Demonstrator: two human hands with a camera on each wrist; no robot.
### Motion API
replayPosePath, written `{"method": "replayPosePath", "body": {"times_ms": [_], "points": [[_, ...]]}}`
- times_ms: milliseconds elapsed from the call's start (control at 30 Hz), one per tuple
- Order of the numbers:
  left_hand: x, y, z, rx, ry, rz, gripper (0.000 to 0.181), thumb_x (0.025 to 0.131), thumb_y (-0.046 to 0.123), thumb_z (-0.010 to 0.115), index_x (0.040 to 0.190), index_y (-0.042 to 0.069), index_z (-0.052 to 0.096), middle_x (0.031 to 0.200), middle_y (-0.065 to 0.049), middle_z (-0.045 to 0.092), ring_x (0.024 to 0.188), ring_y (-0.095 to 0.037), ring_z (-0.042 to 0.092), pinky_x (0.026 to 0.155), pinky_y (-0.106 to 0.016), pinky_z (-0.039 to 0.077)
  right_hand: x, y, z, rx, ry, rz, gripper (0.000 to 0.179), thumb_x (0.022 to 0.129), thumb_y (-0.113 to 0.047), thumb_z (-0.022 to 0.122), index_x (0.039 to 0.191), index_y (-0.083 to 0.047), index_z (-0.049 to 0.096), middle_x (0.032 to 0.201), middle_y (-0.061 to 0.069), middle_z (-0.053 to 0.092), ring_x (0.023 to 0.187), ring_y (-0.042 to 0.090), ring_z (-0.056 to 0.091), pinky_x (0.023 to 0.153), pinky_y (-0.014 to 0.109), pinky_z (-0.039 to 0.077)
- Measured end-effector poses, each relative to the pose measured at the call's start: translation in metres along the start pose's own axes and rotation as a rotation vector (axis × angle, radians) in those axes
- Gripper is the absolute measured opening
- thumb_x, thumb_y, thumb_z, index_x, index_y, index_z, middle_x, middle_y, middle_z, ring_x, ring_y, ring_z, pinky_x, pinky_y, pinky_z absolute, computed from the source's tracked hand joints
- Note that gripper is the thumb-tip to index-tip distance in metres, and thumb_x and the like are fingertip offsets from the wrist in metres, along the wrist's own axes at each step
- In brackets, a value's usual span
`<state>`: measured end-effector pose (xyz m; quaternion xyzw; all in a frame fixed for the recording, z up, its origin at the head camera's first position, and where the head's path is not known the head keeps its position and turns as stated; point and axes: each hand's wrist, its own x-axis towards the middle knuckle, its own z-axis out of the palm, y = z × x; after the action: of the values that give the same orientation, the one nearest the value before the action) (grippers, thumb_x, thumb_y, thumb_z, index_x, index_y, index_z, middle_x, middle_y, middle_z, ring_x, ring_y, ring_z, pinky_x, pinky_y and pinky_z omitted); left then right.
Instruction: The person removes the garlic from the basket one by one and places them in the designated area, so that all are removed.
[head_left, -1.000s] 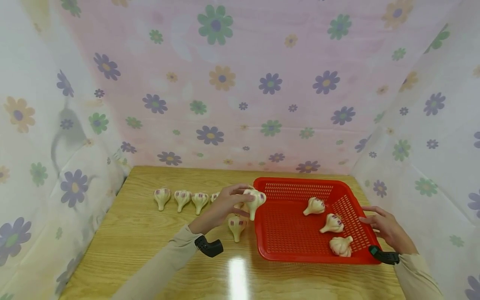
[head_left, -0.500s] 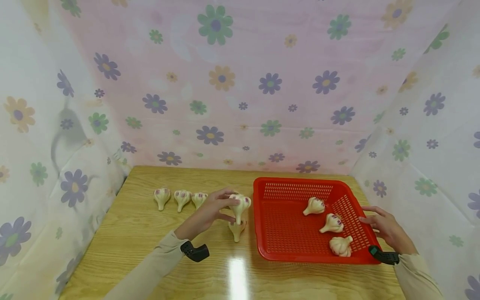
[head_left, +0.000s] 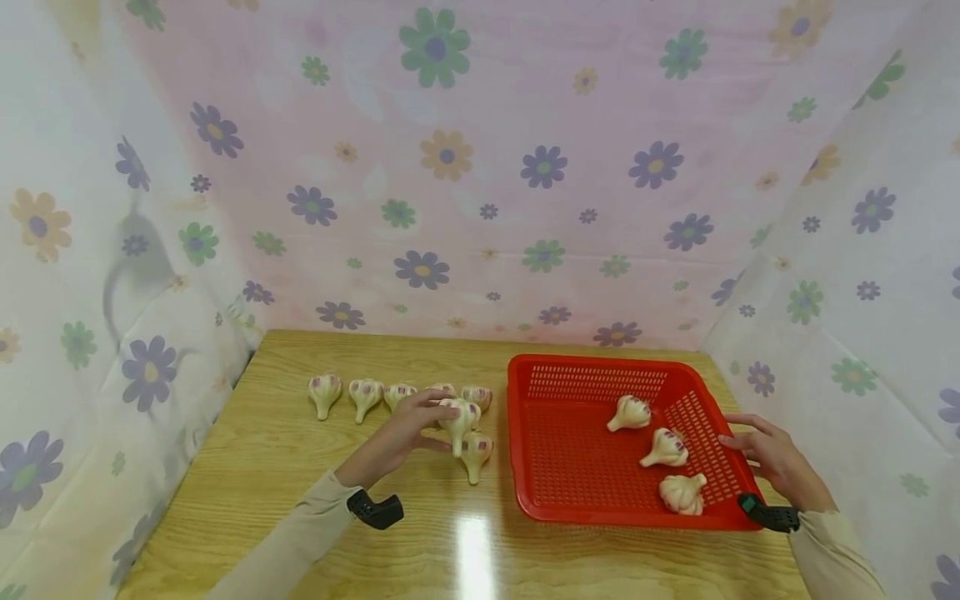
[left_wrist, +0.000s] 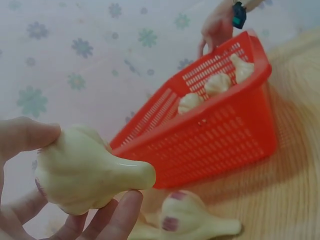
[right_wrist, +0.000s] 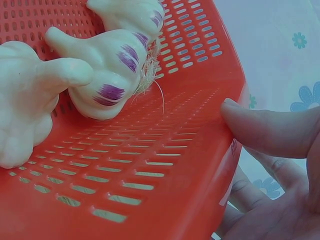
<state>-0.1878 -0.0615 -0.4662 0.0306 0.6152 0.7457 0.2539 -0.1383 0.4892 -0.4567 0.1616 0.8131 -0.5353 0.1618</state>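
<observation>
At the left hand: thumb and fingers pinch one bulb, raised off the table.
Stem: long axis to 6 o'clock in the head view.
Nearby: loose bulb at 5 o'clock; row of five from 9 to 1.
Basket: 3 o'clock from that grip, apart.
Inside: three bulbs toward its 3 o'clock side.
Right hand: grips that side, farther from the held bulb.

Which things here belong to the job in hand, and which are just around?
In the job:
held garlic bulb, in the left grip
red basket, right grip at its rim
three bulbs inside
loose bulbs outside

Just around:
wooden table
floral backdrop
black wrist devices
</observation>
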Motion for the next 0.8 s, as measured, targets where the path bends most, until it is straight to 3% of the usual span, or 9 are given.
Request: {"method": "replayPosePath", "body": {"times_ms": [200,433,800], "points": [[-0.001,-0.013,-0.011,-0.003,0.011,-0.032,0.067,0.089,0.021,0.066,0.144,0.0,0.035,0.143,-0.021,0.032,0.101,-0.027,0.05,0.078,-0.046,0.054,-0.001,0.0,0.0,-0.01,0.004,0.001,0.073,0.094,-0.027,0.059,0.143,0.009,0.018,0.103,-0.003,0.059,0.088,0.019,0.061,0.079,0.042,0.053],[-0.002,-0.026,-0.021,-0.018,0.036,-0.045,0.06,0.09,0.018,0.064,0.14,-0.002,0.038,0.142,-0.019,0.03,0.106,-0.03,0.045,0.079,-0.046,0.053,-0.001,0.0,0.0,-0.005,0.005,0.004,0.072,0.094,-0.026,0.059,0.143,0.009,0.019,0.102,-0.003,0.059,0.088,0.019,0.061,0.079,0.042,0.053],[0.003,-0.04,-0.032,-0.01,0.053,-0.082,0.063,0.089,0.02,0.065,0.141,-0.002,0.037,0.131,-0.02,0.042,0.101,-0.026,0.051,0.08,-0.044,0.053,0.0,0.001,0.0,-0.005,0.008,0.003,0.071,0.094,-0.026,0.059,0.142,0.009,0.02,0.101,-0.003,0.06,0.088,0.019,0.061,0.079,0.042,0.053]]}}
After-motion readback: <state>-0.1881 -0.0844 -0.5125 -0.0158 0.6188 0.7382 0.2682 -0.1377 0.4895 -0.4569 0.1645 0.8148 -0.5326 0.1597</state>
